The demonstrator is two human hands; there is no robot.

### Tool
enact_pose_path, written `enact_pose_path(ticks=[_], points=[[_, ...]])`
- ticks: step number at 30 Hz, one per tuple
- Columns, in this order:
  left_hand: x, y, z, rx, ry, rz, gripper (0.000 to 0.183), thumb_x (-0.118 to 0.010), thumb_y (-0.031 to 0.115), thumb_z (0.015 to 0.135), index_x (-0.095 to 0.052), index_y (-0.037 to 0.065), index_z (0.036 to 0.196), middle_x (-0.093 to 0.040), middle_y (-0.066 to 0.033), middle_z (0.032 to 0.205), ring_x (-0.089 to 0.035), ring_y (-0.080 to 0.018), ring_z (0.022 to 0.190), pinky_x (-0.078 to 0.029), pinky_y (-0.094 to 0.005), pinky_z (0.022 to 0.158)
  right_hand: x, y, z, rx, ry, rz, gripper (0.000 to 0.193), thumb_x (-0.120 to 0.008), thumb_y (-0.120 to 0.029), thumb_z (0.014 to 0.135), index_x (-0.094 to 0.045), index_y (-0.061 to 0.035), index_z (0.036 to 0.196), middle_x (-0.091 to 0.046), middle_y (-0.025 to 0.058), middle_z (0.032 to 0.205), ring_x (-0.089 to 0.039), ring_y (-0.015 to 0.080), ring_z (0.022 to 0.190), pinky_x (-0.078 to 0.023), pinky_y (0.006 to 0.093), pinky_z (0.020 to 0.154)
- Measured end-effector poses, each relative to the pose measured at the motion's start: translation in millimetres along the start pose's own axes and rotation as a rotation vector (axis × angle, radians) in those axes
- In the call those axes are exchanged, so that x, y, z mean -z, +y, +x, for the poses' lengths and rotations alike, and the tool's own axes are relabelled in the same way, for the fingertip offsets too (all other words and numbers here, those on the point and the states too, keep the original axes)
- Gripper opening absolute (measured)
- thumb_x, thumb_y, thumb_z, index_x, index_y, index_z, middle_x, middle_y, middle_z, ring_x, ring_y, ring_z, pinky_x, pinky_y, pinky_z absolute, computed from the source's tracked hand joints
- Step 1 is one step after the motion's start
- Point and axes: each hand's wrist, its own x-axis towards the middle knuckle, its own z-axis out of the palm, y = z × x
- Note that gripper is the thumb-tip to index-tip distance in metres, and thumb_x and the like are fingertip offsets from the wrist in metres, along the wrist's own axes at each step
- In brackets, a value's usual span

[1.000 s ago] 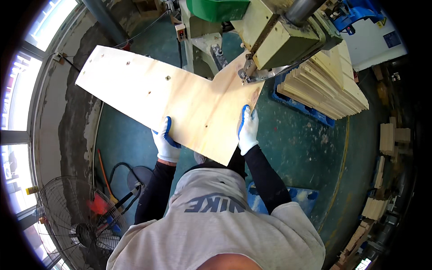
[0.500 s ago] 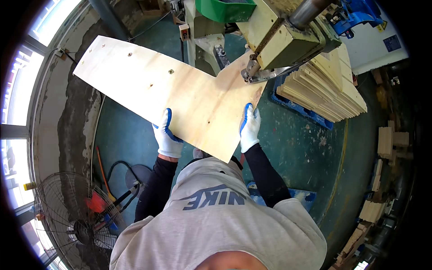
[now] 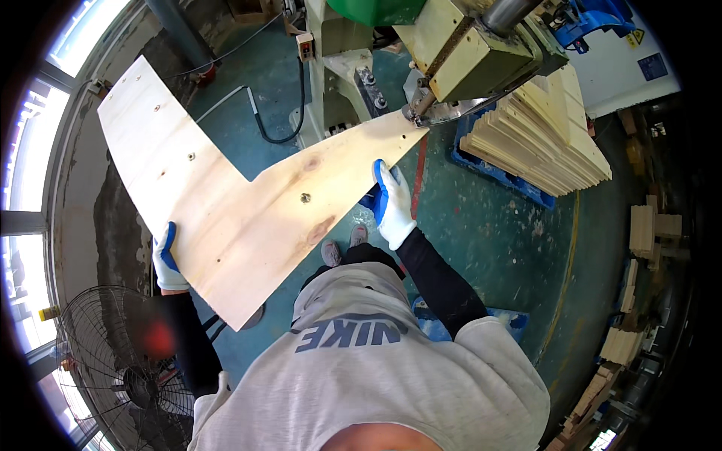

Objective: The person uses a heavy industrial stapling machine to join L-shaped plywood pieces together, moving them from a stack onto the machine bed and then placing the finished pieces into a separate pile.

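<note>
- The wearer's grey shirt (image 3: 361,383) fills the lower middle; two shoes (image 3: 331,252) show beyond it on the green floor (image 3: 466,248). A wire fan (image 3: 131,368) stands at lower left, partly behind the left sleeve.
- The left hand (image 3: 168,259), in a white and blue glove, grips the left edge of the board (image 3: 241,225): its thumb lies on the upper face, while the other fingers are hidden underneath.
- The board is ahead of the wearer, a broad V of pale wood with a blunt corner nearest the body. One limb runs away to the left, past the left hand; the other runs away to the right, with its long axis slanting up to the machine (image 3: 481,64).
- The right hand (image 3: 393,199) is at the near edge of that right limb, close to its tip. Its thumb overlaps the edge; whether the fingers close on the wood or only support it cannot be told. The board lies to its left and ahead.
- The right hand is much nearer the machine than the left; the limb's tip sits at the metal fitting (image 3: 415,113) below the machine head.
- Beyond, to the right, similar boards form a leaning stack (image 3: 538,139) on a blue pallet (image 3: 519,186).
</note>
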Motion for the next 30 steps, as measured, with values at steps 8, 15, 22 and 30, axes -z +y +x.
enact_pose_path(ticks=[8, 15, 22, 30], points=[[17.4, -24.6, 12.9, 0.006, 0.035, -0.039, 0.045, -0.065, 0.014, 0.095, -0.052, 0.002, 0.137, -0.062, -0.0118, 0.125, -0.064, -0.024, 0.112, -0.054, -0.0402, 0.096, 11.1, 6.8, 31.8, 0.042, 0.123, -0.186, 0.024, -0.058, -0.034, 0.102, -0.058, -0.0146, 0.116, -0.065, -0.0005, 0.107, -0.068, 0.0104, 0.091, -0.06, 0.0298, 0.07], [12.8, -31.1, 27.3, 0.024, 0.052, -0.018, 0.04, -0.067, 0.013, 0.093, -0.058, 0.002, 0.131, -0.067, -0.0088, 0.119, -0.066, -0.0202, 0.105, -0.055, -0.0355, 0.093, 28.9, 6.3, 49.8, 0.083, 0.095, -0.257, 0.027, -0.055, -0.03, 0.103, -0.06, -0.0078, 0.117, -0.065, 0.0026, 0.104, -0.069, 0.0142, 0.09, -0.06, 0.0318, 0.074], [20.1, -37.7, 27.7, -0.006, 0.047, 0.045, 0.04, -0.065, 0.011, 0.094, -0.057, 0.002, 0.132, -0.067, -0.0082, 0.118, -0.067, -0.019, 0.104, -0.055, -0.0343, 0.092, 22.8, -0.5, 35.1, 0.031, 0.052, -0.242, 0.029, -0.054, -0.03, 0.104, -0.059, -0.0042, 0.116, -0.063, 0.0027, 0.107, -0.065, 0.0135, 0.101, -0.053, 0.0305, 0.088], [19.3, -45.4, 25.5, -0.094, 0.053, 0.065, 0.044, -0.064, 0.01, 0.094, -0.053, 0.001, 0.135, -0.065, -0.0088, 0.123, -0.066, -0.0193, 0.106, -0.054, -0.0333, 0.094, 38.3, 10.5, 40.9, 0.064, 0.027, -0.285, 0.038, -0.053, -0.028, 0.104, -0.056, -0.0003, 0.13, -0.064, 0.0072, 0.121, -0.063, 0.0152, 0.109, -0.051, 0.0313, 0.094]])
